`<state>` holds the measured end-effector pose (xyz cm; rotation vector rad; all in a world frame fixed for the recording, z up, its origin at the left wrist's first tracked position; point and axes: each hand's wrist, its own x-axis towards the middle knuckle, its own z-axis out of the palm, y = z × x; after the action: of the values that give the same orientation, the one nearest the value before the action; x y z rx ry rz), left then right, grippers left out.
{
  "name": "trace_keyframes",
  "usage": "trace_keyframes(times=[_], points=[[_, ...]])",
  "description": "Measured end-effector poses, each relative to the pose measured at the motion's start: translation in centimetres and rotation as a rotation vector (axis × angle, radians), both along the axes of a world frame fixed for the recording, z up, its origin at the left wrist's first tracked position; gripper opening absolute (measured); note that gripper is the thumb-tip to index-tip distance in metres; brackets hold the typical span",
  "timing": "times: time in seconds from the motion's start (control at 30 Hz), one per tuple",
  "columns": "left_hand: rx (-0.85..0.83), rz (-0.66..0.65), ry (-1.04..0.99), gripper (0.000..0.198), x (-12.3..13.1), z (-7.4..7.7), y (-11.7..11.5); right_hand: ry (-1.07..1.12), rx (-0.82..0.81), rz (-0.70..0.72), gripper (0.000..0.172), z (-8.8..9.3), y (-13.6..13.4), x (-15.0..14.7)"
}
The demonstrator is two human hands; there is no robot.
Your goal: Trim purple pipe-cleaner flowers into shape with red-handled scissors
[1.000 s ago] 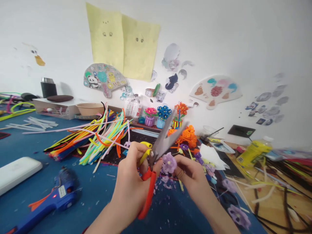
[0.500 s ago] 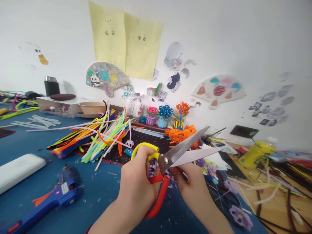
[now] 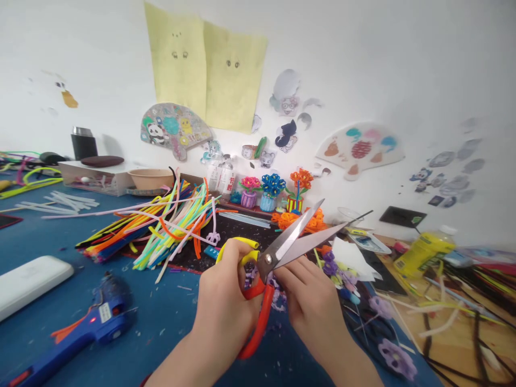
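Scissors (image 3: pixel 296 236) with red and yellow handles are in my left hand (image 3: pixel 228 301), whose fingers wrap round the handles. Their blades stand partly open, pointing up and to the right. My right hand (image 3: pixel 314 306) is just right of the scissors' pivot, below the blades, with its fingers bent and pressed together. What its fingertips pinch is too small and hidden to name. Small purple fuzzy pieces (image 3: pixel 278 300) lie between and behind the hands.
A blue glue gun (image 3: pixel 92 325) and a white case (image 3: pixel 32 285) lie at left. Behind are bundled colourful pipe cleaners (image 3: pixel 165 226), potted flowers (image 3: pixel 273 188) and orange pieces (image 3: pixel 286 219). At right are purple flowers (image 3: pixel 397 359) and a yellow bottle (image 3: pixel 425 251).
The scissor blades have come closer together and shifted left. My right hand has turned, with its fingers now higher and nearer the pivot.
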<state>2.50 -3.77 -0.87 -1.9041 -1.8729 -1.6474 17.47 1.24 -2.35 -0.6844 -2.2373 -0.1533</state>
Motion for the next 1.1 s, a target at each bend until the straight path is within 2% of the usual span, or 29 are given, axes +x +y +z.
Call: trace_keyframes(times=[0.17,0.27,0.5,0.63,0.73,0.9,1.1], points=[[-0.088,-0.092,-0.135,0.021,0.0,0.6,-0.1,0.047,0.015,-0.001,0.028,-0.1,0.0,-0.2],[-0.147,-0.141,-0.244,0.017,-0.1,0.9,0.0,0.103,-0.066,-0.012,0.026,-0.1,-0.1,-0.4],[-0.153,-0.194,-0.484,0.024,-0.8,1.0,0.5,0.369,-0.521,0.025,0.019,0.5,-0.1,0.0],[-0.159,-0.154,-0.505,0.026,-1.3,0.4,1.0,0.434,-0.771,0.099,0.023,0.8,0.3,0.3],[-0.185,-0.141,-0.467,0.026,-1.6,0.0,1.2,0.479,-0.875,0.169,0.025,0.6,0.5,0.4],[-0.203,-0.209,-0.468,0.021,-1.2,0.4,1.0,0.485,-0.874,0.163,0.025,0.4,0.5,0.6],[-0.201,-0.388,-0.584,0.023,-0.9,1.1,0.7,0.365,-0.600,0.044,0.022,1.0,0.2,0.3]])
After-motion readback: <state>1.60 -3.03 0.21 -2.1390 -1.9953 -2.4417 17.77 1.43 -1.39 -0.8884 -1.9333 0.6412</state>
